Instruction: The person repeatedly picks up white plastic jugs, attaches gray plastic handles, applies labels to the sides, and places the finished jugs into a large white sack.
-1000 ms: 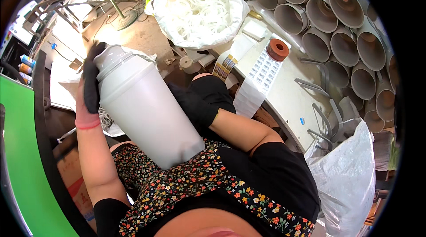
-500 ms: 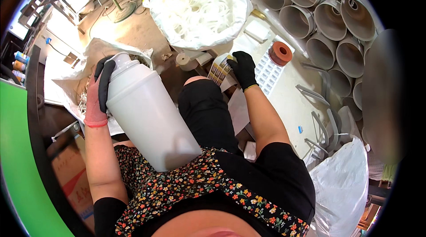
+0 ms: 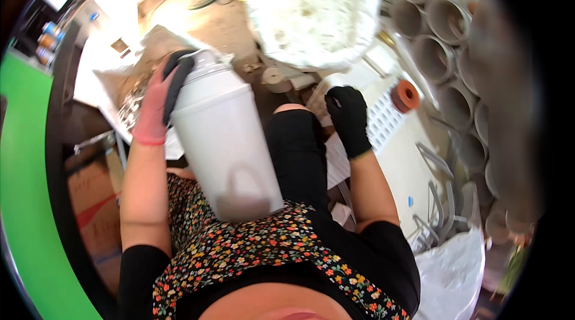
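White plastic canister: rests tilted on the person's lap, bottom toward the body. Left hand, gloved: grip closed round the canister's neck. Right hand, black glove: right of the canister, apart from it, fingers loosely curled, holding nothing. Bag of white fibre: beyond the canister.

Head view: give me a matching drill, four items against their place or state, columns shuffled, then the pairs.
Things:
1. left hand
2. right hand
3. big sack of white strips
4. orange tape roll

Places or states:
A. lies on the pale surface beside the white gridded tray
B. stands open at the top of the view
C. grips the top of the large white plastic container
D. black-gloved, holds nothing, out past the knee

Pairs: 1-C, 2-D, 3-B, 4-A
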A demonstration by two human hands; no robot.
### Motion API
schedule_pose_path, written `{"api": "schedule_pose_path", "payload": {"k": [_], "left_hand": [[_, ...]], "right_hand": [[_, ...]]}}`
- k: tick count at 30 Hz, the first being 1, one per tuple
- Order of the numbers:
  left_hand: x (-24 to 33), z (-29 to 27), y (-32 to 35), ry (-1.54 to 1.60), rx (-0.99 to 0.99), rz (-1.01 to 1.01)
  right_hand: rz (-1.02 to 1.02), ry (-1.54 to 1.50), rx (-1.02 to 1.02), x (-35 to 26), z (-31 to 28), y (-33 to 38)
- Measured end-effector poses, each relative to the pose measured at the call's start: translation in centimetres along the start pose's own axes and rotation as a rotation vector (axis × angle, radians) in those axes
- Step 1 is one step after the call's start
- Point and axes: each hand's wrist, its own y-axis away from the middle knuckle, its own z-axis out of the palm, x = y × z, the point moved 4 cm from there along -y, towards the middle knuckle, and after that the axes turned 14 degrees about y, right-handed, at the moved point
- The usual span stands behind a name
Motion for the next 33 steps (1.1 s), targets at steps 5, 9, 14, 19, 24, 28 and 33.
{"api": "schedule_pose_path", "payload": {"k": [5,9,14,19,24,28,33], "left_hand": [[2.3,1.3,1.0,-0.163,-0.043,0.195],[4.8,1.9,2.2,-0.476,-0.072,0.341],[5.6,0.6,3.4,-0.679,-0.031,0.414],[6.2,0.2,4.1,-0.75,-0.01,0.47],[6.3,-0.6,4.7,-0.747,0.008,0.44],[7.0,-0.8,5.9,-0.784,-0.131,0.403],[7.8,1.4,7.0,-0.942,-0.363,0.417]], "right_hand": [[0.568,-1.218,-0.386,-11.2,-7.2,-1.1],[0.539,-1.426,-0.442,-15.7,-5.6,-1.0],[0.498,-1.455,-0.53,-18.1,-5.4,-1.2],[0.47,-1.381,-0.594,-19.0,-6.2,-2.0],[0.517,-1.36,-0.63,-19.7,-6.1,-2.0],[0.503,-1.313,-0.616,-19.8,-6.0,-1.8],[0.299,-1.204,-0.408,-18.0,-6.2,-1.0]]}}
